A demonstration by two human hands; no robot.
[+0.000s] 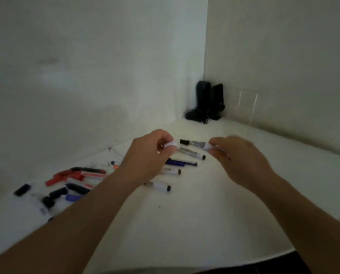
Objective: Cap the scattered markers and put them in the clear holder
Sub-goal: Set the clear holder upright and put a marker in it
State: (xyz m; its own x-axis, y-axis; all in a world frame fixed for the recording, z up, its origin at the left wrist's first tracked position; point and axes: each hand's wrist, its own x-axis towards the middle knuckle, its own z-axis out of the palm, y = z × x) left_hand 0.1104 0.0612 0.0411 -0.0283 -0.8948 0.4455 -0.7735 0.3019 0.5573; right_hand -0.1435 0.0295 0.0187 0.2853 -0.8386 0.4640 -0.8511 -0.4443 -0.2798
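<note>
- left hand is pinching a small white piece, cap maybe, too blurry to say
- right hand grips a black-tipped marker by its end
- other markers lie scattered on the white table
- clear holder stands in the far corner by the wall, next to some black gear
</note>
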